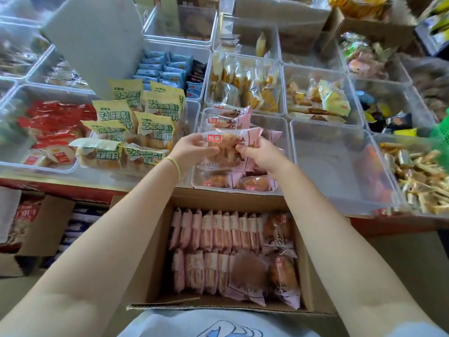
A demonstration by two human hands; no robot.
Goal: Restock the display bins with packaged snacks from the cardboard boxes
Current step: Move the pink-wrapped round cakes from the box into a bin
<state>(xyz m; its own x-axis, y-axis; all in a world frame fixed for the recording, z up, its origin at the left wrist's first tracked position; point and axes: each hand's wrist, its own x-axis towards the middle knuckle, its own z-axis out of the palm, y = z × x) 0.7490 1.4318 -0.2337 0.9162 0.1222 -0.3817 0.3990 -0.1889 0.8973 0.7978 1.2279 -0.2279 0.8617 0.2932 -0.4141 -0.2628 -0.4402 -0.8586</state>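
Note:
An open cardboard box (155, 242) stands in front of me, packed with rows of pink-wrapped pastry packets (213, 234). Above it, over a clear display bin (279, 122), both hands hold a stack of the same pink pastry packets (230, 147). My left hand (192, 149) grips the stack's left side and wears a yellow-green band on its wrist. My right hand (257, 154) grips its right side. More pink packets (257, 184) lie in the bin beneath the stack.
A clear bin (340, 166) to the right holds almost nothing. Yellow-green packets (136, 127) fill the bin to the left, red packets (53, 122) farther left. Other clear bins of snacks cover the counter behind. A second cardboard box (43, 229) sits low at the left.

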